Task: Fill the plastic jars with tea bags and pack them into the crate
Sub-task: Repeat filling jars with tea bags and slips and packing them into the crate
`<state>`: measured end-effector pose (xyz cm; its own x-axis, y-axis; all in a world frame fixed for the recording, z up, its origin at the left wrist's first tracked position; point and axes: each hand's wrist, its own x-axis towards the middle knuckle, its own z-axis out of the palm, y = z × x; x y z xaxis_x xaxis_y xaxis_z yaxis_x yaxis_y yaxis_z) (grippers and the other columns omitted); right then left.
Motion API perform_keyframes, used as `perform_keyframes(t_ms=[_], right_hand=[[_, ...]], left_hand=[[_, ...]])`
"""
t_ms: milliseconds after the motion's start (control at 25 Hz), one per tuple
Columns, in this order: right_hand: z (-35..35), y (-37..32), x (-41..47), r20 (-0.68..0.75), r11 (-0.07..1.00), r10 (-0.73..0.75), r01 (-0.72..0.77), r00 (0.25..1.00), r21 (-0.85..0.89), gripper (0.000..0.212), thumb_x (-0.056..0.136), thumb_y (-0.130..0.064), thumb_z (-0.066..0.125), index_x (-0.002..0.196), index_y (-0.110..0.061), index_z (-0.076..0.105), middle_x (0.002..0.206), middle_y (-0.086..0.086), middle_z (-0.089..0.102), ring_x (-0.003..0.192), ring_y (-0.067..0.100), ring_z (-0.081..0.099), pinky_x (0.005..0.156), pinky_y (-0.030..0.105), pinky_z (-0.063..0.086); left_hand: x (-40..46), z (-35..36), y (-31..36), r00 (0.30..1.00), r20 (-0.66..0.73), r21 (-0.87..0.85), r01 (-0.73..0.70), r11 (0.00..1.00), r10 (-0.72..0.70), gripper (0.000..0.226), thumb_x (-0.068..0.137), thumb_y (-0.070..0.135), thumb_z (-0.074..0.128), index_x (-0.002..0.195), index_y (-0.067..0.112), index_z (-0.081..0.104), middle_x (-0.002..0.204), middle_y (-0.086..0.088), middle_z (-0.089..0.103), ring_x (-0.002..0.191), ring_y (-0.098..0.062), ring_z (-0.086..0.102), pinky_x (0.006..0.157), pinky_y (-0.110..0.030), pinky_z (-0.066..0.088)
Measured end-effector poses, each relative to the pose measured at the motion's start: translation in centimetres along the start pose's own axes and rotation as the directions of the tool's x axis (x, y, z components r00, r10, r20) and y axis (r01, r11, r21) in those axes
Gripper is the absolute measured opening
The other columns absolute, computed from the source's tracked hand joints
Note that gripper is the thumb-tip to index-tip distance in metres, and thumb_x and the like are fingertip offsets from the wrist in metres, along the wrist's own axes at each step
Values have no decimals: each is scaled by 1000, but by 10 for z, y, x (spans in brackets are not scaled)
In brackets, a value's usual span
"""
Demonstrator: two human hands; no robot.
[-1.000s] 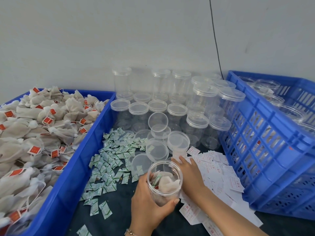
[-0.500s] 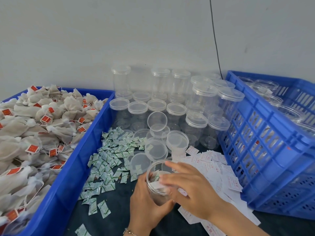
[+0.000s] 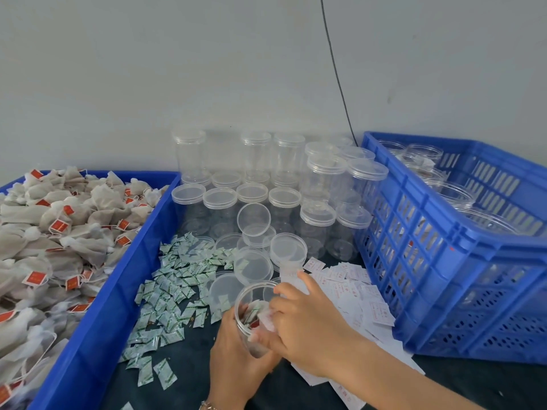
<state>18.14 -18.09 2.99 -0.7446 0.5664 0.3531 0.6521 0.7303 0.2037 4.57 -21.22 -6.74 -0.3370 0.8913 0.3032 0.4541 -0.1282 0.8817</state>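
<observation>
- Gripping from below, the left hand [image 3: 236, 347] wraps its fingers round the open clear plastic jar [image 3: 251, 318], tilted with its mouth toward the camera, low in the middle over the dark tabletop [image 3: 195, 389].
- Right hand [image 3: 307, 324] sits across the jar's mouth, fingers curled in, pinching what looks like a small white slip [image 3: 266, 319] at the rim; the view is too blurred there to be sure of the hold.
- Inside the jar: pale tea bags and a bit of green and red, hard to sort out.
- Left side, a blue plastic tray [image 3: 97, 321] heaped with beige tea bags carrying red tags [image 3: 59, 226].
- Between tray and jar, a scatter of small green-and-white sachets [image 3: 174, 288] on the tabletop.
- Just behind the hands, loose clear round lids [image 3: 254, 266] lie overlapping.
- Further back, rows of empty lidded clear jars [image 3: 254, 184] stand against the grey wall [image 3: 177, 69].
- Right of the hands, white paper labels with red print [image 3: 358, 288] are spread out flat.
- Far right, a blue slotted plastic crate [image 3: 444, 261] holds more clear jars.
- Down the wall, a thin black cable [image 3: 337, 75] runs behind the crate.
</observation>
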Motion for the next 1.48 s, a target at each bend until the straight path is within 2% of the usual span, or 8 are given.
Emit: perform_keyframes(t_ms=[200, 320, 400, 640, 920, 1120, 1320, 1480], right_hand=[[-7, -3, -2, -115, 953, 251, -225, 961, 204, 34, 91, -38, 41, 94, -22, 70, 94, -10, 64, 90, 11, 62, 81, 27, 49], [-15, 12, -2, 76, 715, 537, -501, 840, 488, 30, 95, -32, 46, 122, -22, 56, 109, -11, 59, 98, 8, 57, 83, 23, 46], [-25, 22, -3, 197, 580, 561, -552, 804, 600, 22, 94, -27, 51, 113, -19, 60, 95, -11, 60, 84, 7, 60, 75, 20, 50], [-96, 64, 4, -59, 608, 661, -487, 748, 627, 10, 89, -24, 56, 85, -22, 65, 75, -12, 65, 70, 7, 65, 73, 35, 56], [-151, 110, -29, -197, 447, 856, -494, 478, 746, 17, 86, -28, 49, 70, -25, 55, 66, -4, 66, 57, 13, 64, 55, 22, 49], [-210, 183, -29, -274, 546, 817, -528, 507, 650, 31, 75, -30, 49, 72, -1, 61, 63, 14, 67, 55, 22, 68, 64, 45, 57], [-271, 274, -17, -173, 465, 860, -597, 480, 654, 13, 78, -25, 49, 67, -21, 52, 64, -7, 57, 45, -2, 58, 53, 14, 50], [-286, 332, -14, -200, 443, 896, -786, 396, 431, 12, 71, -31, 42, 66, -23, 50, 64, -8, 64, 64, 10, 62, 65, 29, 34]], left_hand=[[2, -2, 5, 1000, -5, 1, -8, 1000, 8, 80, 43, 66, 69, 113, 44, 38, 106, 31, 51, 98, 16, 51, 75, -6, 40], [9, -6, 15, 998, 27, 50, -60, 997, 58, 86, 44, 62, 79, 117, 28, 47, 100, 23, 56, 94, -1, 60, 71, -4, 39], [16, -7, 35, 994, 14, 87, -109, 990, 108, 89, 48, 60, 80, 119, 15, 51, 101, 16, 55, 92, -13, 63, 68, -10, 41], [52, -9, 134, 950, 73, -30, -303, 952, 305, 97, 47, 82, 62, 117, 18, 46, 106, 15, 54, 94, -6, 60, 77, -26, 55], [65, 28, 225, 938, 115, -193, -301, 934, 327, 69, 38, 79, 69, 92, 42, 46, 85, 26, 62, 81, 18, 58, 67, -5, 46], [97, 69, 294, 884, 179, -222, -392, 893, 432, 70, 53, 71, 73, 92, 20, 45, 64, 12, 57, 56, 17, 51, 47, -2, 36], [176, 113, 380, 737, 339, -137, -577, 805, 585, 93, 60, 75, 68, 117, 3, 55, 104, -3, 64, 91, -17, 67, 83, -36, 56], [218, 163, 418, 703, 306, -34, -665, 746, 641, 95, 59, 70, 73, 130, 14, 44, 117, 4, 50, 99, -13, 54, 76, -22, 47]])
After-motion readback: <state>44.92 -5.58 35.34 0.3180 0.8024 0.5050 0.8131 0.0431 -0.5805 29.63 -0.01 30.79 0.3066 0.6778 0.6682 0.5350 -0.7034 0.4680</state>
